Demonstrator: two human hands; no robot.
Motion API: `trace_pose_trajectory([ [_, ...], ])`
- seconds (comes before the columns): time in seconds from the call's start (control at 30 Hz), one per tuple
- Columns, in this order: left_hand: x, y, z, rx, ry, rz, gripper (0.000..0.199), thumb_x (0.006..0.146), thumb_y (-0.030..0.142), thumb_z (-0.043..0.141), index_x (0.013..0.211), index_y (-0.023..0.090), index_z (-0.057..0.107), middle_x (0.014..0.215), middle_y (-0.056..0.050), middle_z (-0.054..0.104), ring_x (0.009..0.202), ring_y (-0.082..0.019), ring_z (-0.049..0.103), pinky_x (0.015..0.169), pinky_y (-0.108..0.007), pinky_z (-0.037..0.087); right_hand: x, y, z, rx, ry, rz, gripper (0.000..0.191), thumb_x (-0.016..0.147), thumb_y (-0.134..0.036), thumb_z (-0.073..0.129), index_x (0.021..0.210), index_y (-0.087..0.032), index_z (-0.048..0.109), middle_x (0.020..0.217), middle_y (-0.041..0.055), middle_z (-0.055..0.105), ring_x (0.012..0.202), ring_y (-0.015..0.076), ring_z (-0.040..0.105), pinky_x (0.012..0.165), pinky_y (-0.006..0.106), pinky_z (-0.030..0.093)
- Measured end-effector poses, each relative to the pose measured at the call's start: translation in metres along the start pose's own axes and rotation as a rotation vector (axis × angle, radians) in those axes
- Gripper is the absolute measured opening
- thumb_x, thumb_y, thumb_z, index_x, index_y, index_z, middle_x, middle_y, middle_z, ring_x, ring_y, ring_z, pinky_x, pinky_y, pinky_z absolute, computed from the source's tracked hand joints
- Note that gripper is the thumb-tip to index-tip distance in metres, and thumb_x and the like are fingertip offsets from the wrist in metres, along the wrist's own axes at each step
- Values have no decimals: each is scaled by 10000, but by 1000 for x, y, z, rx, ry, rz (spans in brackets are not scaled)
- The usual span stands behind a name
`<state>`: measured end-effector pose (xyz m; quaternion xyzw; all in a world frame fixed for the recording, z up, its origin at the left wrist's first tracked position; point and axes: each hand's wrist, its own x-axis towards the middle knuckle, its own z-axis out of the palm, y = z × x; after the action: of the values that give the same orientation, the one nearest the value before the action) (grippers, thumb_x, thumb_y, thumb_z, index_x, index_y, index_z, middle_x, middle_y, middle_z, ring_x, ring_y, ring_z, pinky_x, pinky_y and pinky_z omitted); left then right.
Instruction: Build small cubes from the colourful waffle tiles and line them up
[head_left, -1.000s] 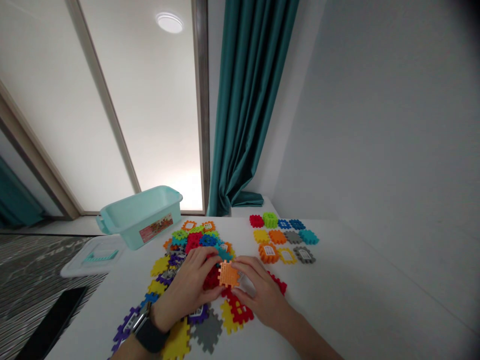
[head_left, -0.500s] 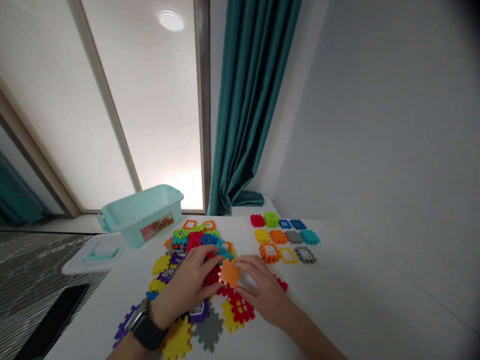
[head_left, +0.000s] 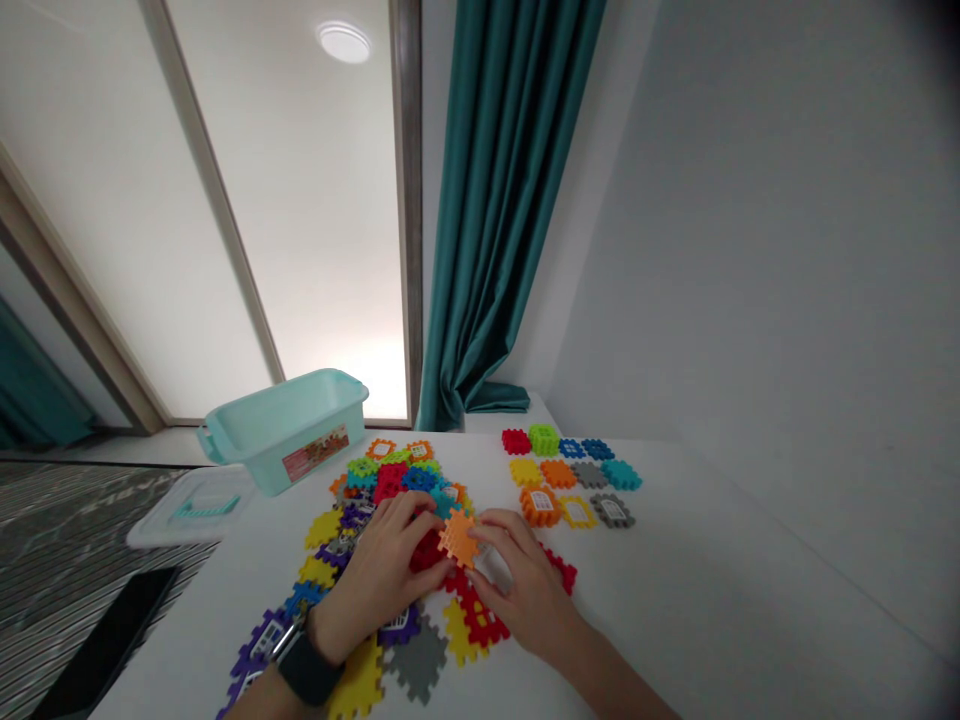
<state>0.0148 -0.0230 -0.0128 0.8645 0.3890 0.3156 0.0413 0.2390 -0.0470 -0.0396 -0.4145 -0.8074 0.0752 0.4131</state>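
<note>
An orange toothed tile [head_left: 458,538] is held up between my two hands, above a heap of coloured tiles. My left hand [head_left: 390,560] has its thumb and fingers at the tile's left side. On the right edge, the fingers and thumb of my right hand [head_left: 520,580] pinch the same tile. Below the hands lie a grey tile [head_left: 420,658], a yellow tile [head_left: 358,680] and red tiles [head_left: 480,618]. Part of the heap is hidden behind my left hand.
Sorted tiles and small stacks, one of them green [head_left: 544,439], stand in rows at the back right. A teal bin [head_left: 330,410] is at the back left, beside its lid [head_left: 187,510]. A black phone-like slab [head_left: 109,640] lies at the lower left.
The orange tile has turned and tilted slightly between my fingers. My left wrist has shifted a little to the right, showing more of the blue and purple tiles.
</note>
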Motion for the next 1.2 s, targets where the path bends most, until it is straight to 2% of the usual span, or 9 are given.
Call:
trace_pose_trajectory([
  [0.17,-2,-10,-3,30,17,19,340,842,169,712,1171,223,644,1214,-104,593,1127,-295,594,960,-465,509,1,2,-3,-10,-26,-44,422,850,-104,623,1238,-261,574,1188,93,628,1102,260,622,956,437,560],
  [0.37,-3,-17,-8,74,-53,64,345,888,181,702,1221,252,647,1234,-97,571,1126,-288,581,976,-469,497,3,7,-7,-50,-93,-73,398,884,-100,609,1248,-257,573,1264,90,637,1158,265,598,1007,471,528],
  [0.5,-2,-18,-8,86,-96,81,366,898,162,704,1247,253,642,1220,-91,573,1113,-277,585,955,-448,505,4,8,-9,-73,-145,-110,330,911,-123,612,1213,-254,601,1261,79,651,1153,255,601,1002,456,528],
  [0.67,0,-15,-11,93,-139,83,379,897,150,712,1252,267,644,1213,-77,585,1103,-270,590,949,-443,503,7,7,-13,-125,-193,-164,227,941,-137,602,1146,-230,623,1163,77,685,1049,253,611,940,467,533],
  [0.9,0,-9,-17,60,-111,44,274,944,157,607,1198,246,656,1182,-72,620,1092,-247,597,984,-429,490,8,8,-13,-143,-110,-201,215,934,-142,614,1126,-235,638,1122,79,701,1032,249,624,943,461,526],
  [0.97,0,-8,-18,43,-110,45,304,916,219,663,1218,241,638,1203,-80,617,1104,-261,596,1003,-449,480,8,9,-12,-124,-88,-192,243,927,-134,612,1142,-245,634,1133,76,704,1041,250,632,938,455,533],
  [1.07,-1,-8,-16,44,-110,47,494,797,348,817,1230,228,612,1227,-96,616,1124,-299,592,1016,-490,468,7,8,-12,-105,-78,-178,268,928,-139,598,1167,-258,625,1152,75,705,1043,257,640,932,462,542],
  [1.2,-1,-8,-12,79,-94,44,518,751,348,864,1187,225,611,1217,-98,623,1123,-314,594,999,-503,469,7,6,-12,-98,-54,-176,224,949,-178,583,1148,-263,640,1135,77,711,1029,255,649,928,470,547],
])
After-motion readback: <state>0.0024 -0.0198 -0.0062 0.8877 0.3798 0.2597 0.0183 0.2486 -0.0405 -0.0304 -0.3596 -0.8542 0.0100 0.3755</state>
